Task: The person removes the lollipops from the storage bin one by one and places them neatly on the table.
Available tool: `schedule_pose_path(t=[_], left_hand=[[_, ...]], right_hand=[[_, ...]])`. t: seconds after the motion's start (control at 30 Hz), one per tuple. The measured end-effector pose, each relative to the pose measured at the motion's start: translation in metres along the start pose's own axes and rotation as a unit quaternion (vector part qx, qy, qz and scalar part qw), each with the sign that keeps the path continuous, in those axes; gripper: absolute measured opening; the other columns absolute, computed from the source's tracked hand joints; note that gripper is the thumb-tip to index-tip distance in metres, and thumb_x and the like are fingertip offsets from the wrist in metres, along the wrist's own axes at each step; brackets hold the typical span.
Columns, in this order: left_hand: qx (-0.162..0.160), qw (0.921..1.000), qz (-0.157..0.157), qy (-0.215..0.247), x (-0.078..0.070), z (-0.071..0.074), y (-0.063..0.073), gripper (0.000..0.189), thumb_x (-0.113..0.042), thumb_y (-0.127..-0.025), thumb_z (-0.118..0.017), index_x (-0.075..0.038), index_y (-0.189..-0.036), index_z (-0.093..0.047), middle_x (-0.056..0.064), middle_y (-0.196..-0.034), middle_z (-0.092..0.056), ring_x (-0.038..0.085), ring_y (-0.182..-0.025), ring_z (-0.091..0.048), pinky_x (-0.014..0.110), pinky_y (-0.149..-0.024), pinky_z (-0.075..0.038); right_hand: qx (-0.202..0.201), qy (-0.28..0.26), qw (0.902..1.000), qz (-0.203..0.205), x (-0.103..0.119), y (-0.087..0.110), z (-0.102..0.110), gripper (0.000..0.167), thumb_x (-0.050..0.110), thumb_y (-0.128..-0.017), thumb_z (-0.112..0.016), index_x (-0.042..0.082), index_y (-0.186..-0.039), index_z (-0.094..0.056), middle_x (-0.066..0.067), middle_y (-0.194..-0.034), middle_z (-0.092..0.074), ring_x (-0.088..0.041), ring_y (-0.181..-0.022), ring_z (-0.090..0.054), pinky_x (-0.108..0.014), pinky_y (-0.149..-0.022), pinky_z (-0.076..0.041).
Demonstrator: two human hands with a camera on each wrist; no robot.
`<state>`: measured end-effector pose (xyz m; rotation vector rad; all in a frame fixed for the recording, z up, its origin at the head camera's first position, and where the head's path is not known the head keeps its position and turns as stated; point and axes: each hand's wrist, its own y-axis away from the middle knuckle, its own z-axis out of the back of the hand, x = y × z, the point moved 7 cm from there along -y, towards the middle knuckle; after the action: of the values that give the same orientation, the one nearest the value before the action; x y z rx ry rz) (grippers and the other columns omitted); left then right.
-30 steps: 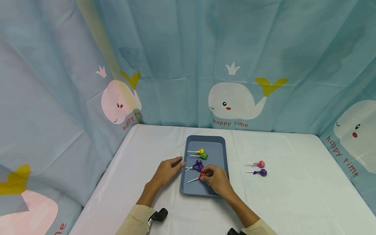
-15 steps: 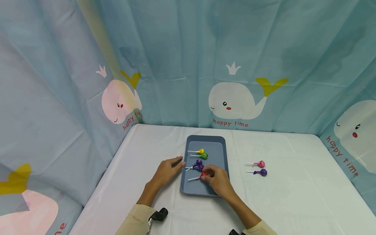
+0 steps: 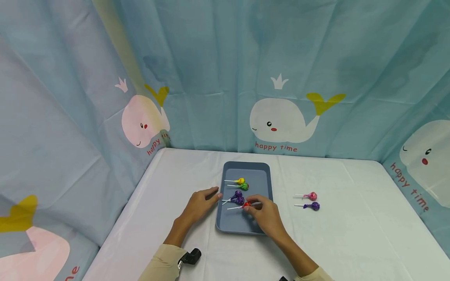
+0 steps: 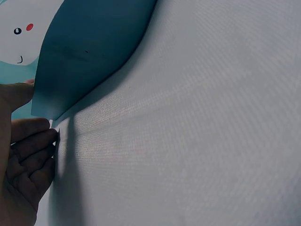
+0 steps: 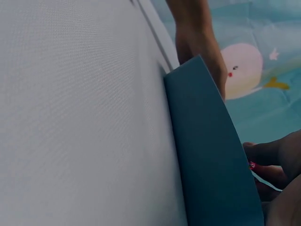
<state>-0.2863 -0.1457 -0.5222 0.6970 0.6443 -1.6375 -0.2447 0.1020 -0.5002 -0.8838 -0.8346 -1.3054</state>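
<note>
Right, nearest comes a beige sleeve (image 3: pixel 163 257) with a black wrist camera (image 3: pixel 191 257) on the left. Beyond it, the right hand (image 3: pixel 266 214) leans over the tray (image 3: pixel 227 225), narrow, pinching the red lollipop (image 3: pixel 247 204) by its head; that grip seems chosen to leave the stick free, pointing left. Whether the sweet touches the tray floor, I can't tell. On the left, the left hand (image 3: pixel 199 205) holds nothing, fingers loosely extended, thumb at the tray's left rim, probably to steady it. Just past the red head lie two purple lollipops (image 3: pixel 240 200), sticks crossing. Out right, on the white cloth (image 3: pixel 355 234), a third purple one (image 3: pixel 315 206) lies near, a pink one (image 3: pixel 312 196) behind. Farther up the tray, a green lollipop (image 3: pixel 244 186), then a yellow one (image 3: pixel 240 181), sit side by side, sticks left, apparently paired for neatness. Farthest hangs the whale curtain (image 3: pixel 211 121).
</note>
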Motion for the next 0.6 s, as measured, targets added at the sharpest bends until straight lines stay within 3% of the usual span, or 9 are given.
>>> schedule_pose_path(t=[0.2, 0.4, 0.6], left_hand=[[-0.003, 1.0, 0.004, 0.003, 0.001, 0.0, 0.0, 0.06, -0.053, -0.103, -0.066, -0.013, -0.148, -0.065, 0.01, -0.15, -0.063, 0.036, -0.145, -0.054, 0.056, -0.122, -0.042], [-0.004, 0.9999, 0.006, 0.007, 0.001, 0.0, 0.0, 0.059, -0.052, -0.102, -0.067, -0.013, -0.147, -0.066, 0.01, -0.149, -0.064, 0.037, -0.145, -0.054, 0.057, -0.122, -0.042], [0.0, 0.9999, 0.009, 0.006, 0.001, 0.0, 0.0, 0.06, -0.053, -0.103, -0.066, -0.014, -0.148, -0.065, 0.009, -0.15, -0.063, 0.036, -0.145, -0.053, 0.056, -0.122, -0.041]], right_hand=[[-0.016, 0.0, 0.9999, -0.003, 0.002, 0.004, 0.012, 0.025, 0.011, -0.091, -0.085, 0.007, -0.115, -0.079, -0.003, -0.107, -0.078, -0.016, -0.092, -0.074, -0.025, -0.07, -0.057], [-0.031, 0.01, 0.9995, 0.004, 0.001, 0.009, 0.03, 0.029, 0.013, -0.092, -0.085, 0.007, -0.119, -0.078, -0.003, -0.111, -0.076, -0.019, -0.099, -0.074, -0.026, -0.084, -0.063], [-0.043, 0.003, 0.999, -0.011, -0.006, 0.014, 0.051, 0.031, 0.014, -0.094, -0.083, 0.008, -0.123, -0.077, -0.006, -0.112, -0.078, -0.024, -0.103, -0.074, -0.028, -0.087, -0.064]])
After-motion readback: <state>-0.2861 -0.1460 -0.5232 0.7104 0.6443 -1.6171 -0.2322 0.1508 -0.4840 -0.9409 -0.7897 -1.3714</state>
